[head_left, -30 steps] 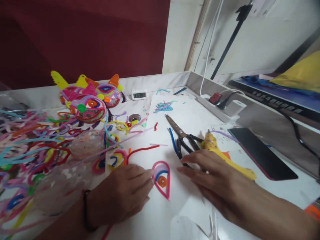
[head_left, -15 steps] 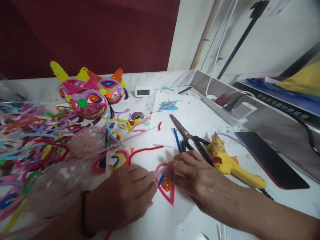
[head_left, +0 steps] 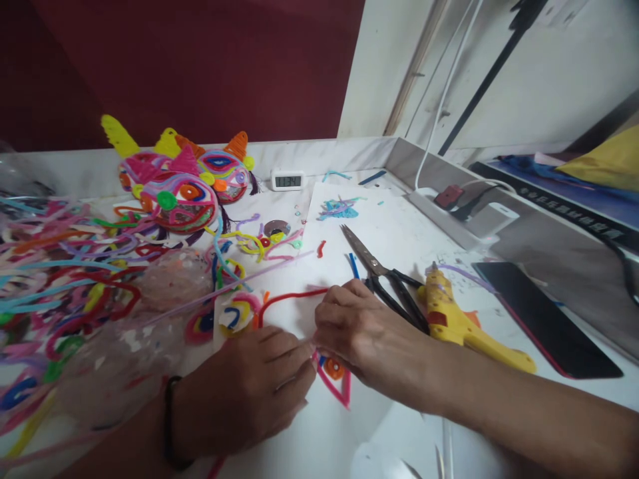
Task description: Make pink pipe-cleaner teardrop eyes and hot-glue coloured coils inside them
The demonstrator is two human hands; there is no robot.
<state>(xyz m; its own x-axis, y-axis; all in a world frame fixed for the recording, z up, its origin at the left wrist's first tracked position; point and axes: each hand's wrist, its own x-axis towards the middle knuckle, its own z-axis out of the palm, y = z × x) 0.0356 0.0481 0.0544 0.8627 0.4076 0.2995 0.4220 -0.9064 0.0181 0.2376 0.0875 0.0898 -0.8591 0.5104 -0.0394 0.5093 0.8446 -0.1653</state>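
Observation:
On the white sheet lies a small eye-shaped piece of bent pipe cleaners (head_left: pixel 335 390), pink round the outside with an orange coil inside. My left hand (head_left: pixel 254 389), with a black band at the wrist, pinches the left edge of this piece. My right hand (head_left: pixel 357 326) covers its upper part, fingers closed and meeting the left fingertips there; exactly what they grip is partly hidden. A red pipe cleaner (head_left: pixel 292 295) runs behind both hands. Black-handled scissors (head_left: pixel 379 267) lie with blades apart just beyond my right hand.
Right of the scissors rests a yellow hot glue gun (head_left: pixel 454 326), then a black phone (head_left: pixel 546 319). Loose pipe cleaners (head_left: pixel 70 266) heap up at left. Several colourful masks (head_left: pixel 184 193) stand behind, near a small digital clock (head_left: pixel 287 179). A power strip (head_left: pixel 459 216) borders the right.
My right hand has moved left and slightly up over the eye-shaped piece, hiding more of its top and meeting my left fingertips. My left hand has hardly moved.

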